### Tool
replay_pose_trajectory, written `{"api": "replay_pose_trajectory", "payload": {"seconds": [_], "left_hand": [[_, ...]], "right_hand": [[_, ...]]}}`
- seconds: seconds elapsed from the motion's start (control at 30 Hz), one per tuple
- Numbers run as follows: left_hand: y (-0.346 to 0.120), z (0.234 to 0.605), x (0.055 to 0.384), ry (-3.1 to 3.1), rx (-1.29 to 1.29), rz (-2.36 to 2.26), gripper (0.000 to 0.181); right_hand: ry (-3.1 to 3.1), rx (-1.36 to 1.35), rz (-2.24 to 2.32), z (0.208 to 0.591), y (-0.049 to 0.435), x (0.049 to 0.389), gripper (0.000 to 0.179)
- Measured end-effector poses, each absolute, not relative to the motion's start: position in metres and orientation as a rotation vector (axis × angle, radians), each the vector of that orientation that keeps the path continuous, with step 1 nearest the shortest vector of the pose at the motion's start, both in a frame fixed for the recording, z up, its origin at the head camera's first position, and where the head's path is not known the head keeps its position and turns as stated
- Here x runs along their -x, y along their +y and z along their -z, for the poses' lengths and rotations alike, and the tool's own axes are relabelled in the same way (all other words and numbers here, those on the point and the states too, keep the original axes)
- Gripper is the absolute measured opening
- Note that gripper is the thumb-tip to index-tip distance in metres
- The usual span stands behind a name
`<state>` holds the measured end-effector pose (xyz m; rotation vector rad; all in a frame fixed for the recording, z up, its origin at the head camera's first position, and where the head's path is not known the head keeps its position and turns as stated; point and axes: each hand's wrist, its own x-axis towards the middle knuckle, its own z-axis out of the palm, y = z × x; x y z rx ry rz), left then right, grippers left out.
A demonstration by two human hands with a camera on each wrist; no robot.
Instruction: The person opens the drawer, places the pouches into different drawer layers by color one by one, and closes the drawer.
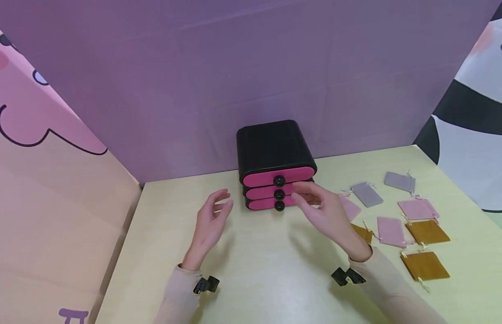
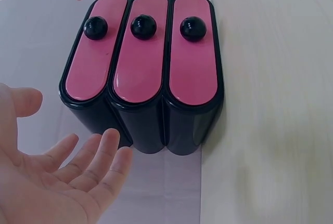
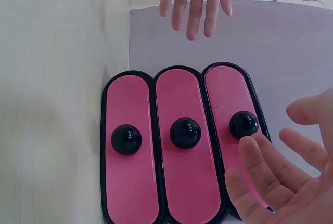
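- One glossy black cabinet with rounded corners stood on the pale wood-toned table, close to the purple cloth backdrop
- Three pink, oblong, round-ended drawer fronts were stacked one above another on its near face, all pushed in, each with a round black knob at its middle
- The bare left hand hovered in front of the cabinet and to its left, near it but apart; its grip was apart, the fingers spread and slightly bent, with nothing in it
- The bare right hand hung at the right end of the drawer fronts, its fingers near the top knob in the right wrist view; its grip was apart too, thumb and fingers gently bent around nothing, and whether a fingertip touched the cabinet I could not tell
- Both forearms wore beige sleeves, each with a small black device at the wrist
- Eight flat drawstring bags lay on the table to the right: two grey bags, three pink bags and three mustard-brown bags
- The right hand and wrist partly hid one pink bag and one mustard-brown bag from the head camera
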<state>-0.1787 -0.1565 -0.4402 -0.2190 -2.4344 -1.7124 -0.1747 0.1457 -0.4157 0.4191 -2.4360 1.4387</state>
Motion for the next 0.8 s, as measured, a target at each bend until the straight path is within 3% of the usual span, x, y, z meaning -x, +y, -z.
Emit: {"api": "replay_pose_trajectory", "payload": {"seconds": [0.4, 0.8], "left_hand": [[-0.144, 0.441, 0.190, -2.399, 0.184, 1.775, 0.041], [-0.129, 0.432, 0.201, -2.287, 0.207, 1.937, 0.040]], "right_hand": [[-2.434, -0.388, -1.489, 0.420, 0.133, 0.187, 0.027], [-2.382, -0.428, -1.208, 0.427, 0.118, 0.197, 0.033]]}}
